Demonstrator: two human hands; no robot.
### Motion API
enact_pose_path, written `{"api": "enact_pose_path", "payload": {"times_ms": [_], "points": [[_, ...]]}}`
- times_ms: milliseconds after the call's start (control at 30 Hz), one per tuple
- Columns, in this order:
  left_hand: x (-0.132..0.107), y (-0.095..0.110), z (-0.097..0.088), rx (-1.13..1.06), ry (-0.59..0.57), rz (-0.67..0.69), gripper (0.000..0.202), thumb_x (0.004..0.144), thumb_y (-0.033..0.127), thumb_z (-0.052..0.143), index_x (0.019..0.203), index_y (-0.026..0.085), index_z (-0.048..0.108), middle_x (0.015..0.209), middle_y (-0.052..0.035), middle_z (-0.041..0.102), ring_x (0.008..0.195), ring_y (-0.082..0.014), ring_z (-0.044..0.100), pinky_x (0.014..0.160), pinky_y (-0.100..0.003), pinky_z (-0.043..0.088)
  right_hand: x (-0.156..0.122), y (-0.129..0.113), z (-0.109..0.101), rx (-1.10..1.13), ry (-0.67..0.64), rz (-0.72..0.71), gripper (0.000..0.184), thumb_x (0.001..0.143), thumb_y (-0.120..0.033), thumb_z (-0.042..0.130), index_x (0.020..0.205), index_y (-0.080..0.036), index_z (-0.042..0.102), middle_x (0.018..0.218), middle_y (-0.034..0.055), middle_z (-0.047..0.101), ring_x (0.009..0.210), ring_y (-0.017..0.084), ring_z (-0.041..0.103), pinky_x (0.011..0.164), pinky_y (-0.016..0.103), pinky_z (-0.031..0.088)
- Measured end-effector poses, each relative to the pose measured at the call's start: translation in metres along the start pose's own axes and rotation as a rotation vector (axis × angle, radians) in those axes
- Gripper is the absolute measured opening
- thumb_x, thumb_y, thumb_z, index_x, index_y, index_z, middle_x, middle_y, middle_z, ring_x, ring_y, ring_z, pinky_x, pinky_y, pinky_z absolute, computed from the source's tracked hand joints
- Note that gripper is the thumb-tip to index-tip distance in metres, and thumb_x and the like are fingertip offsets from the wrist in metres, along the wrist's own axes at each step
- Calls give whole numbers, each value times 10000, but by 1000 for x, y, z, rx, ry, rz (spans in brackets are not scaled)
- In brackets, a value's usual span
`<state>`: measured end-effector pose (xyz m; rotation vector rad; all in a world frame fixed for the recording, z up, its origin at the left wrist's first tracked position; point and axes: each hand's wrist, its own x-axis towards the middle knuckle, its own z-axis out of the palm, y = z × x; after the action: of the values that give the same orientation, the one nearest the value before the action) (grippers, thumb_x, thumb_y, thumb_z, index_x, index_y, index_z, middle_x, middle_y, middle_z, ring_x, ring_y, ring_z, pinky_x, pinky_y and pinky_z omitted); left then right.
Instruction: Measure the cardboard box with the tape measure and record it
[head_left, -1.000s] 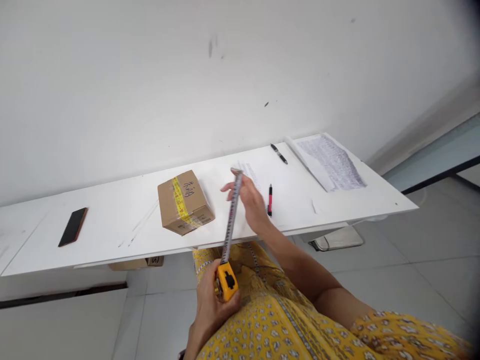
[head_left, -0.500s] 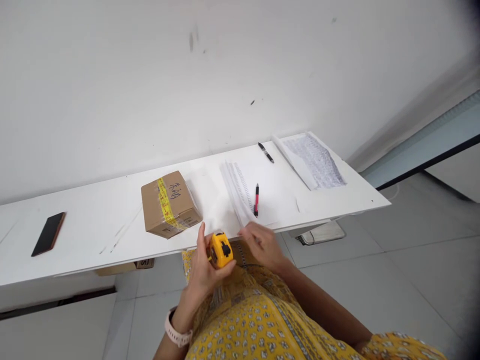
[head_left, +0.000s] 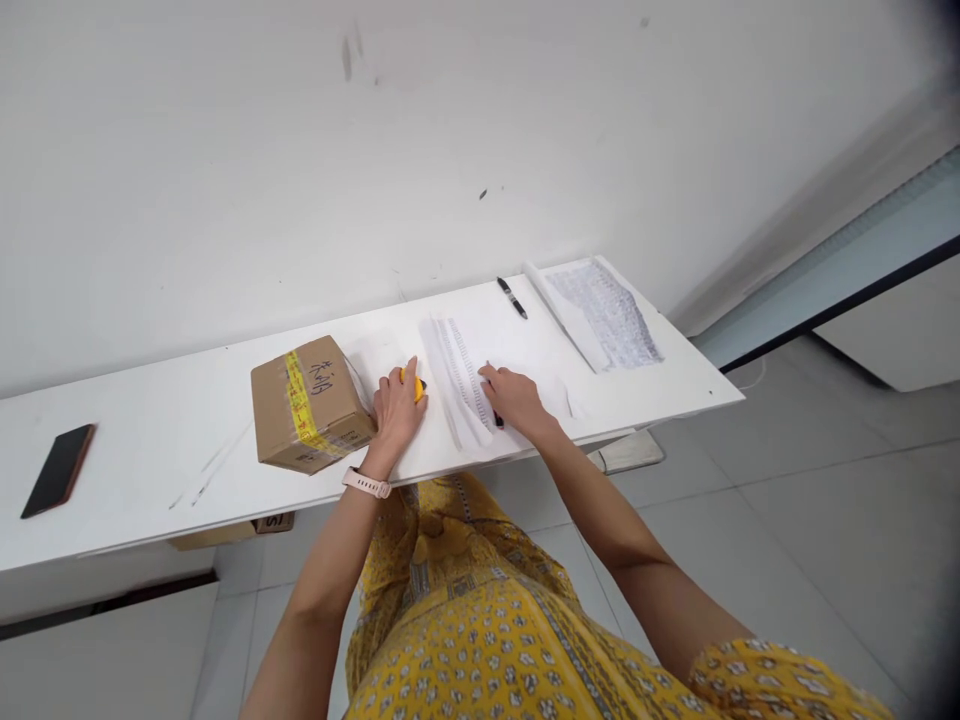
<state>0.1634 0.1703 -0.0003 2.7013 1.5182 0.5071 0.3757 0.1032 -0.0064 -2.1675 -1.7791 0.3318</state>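
My left hand (head_left: 395,408) rests on the white table (head_left: 187,440), closed over a yellow tape measure (head_left: 412,383), just right of a brown cardboard box (head_left: 309,402) with yellow tape and handwriting on top. My right hand (head_left: 511,397) lies over a pen (head_left: 496,419) on a sheet of lined paper (head_left: 459,378); its fingers curl around the pen, which is mostly hidden beneath them.
A black pen (head_left: 512,297) and a printed sheet (head_left: 600,312) lie at the table's far right. A dark phone (head_left: 58,468) lies at the left. The white wall stands behind the table. Another cardboard box (head_left: 232,531) sits under the table. Grey floor tiles lie to the right.
The tape blade has gone back into its case. My left hand carried the tape measure from my lap up onto the table beside the box. My right hand moved onto the pen.
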Motion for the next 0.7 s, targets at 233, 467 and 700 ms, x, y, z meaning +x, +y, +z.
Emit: {"api": "enact_pose_path", "payload": {"times_ms": [233, 467, 700], "points": [[-7, 20, -3, -83, 189, 165, 424, 977, 268, 550, 1340, 50, 516, 1465, -239, 436, 1383, -411, 387, 1082, -663, 371, -17, 34, -12, 1210, 128, 62, 379, 916, -424, 521, 1183, -194, 663, 951, 86, 759, 867, 213, 716, 826, 396, 553], [-59, 82, 22, -340, 92, 545, 188, 951, 287, 586, 1083, 175, 660, 1118, -127, 686, 1182, -282, 587, 1095, -532, 451, -48, 29, -15, 1370, 286, 88, 386, 794, -498, 723, 1068, -267, 579, 888, 32, 741, 870, 210, 698, 862, 409, 539], [-97, 66, 47, -309, 119, 404, 204, 999, 215, 508, 1085, 199, 693, 1042, -110, 718, 1033, -243, 658, 946, -454, 523, -82, 15, 15, 1104, 183, 61, 458, 987, -627, 353, 1080, -241, 581, 759, 16, 640, 774, 197, 630, 801, 371, 509]]}}
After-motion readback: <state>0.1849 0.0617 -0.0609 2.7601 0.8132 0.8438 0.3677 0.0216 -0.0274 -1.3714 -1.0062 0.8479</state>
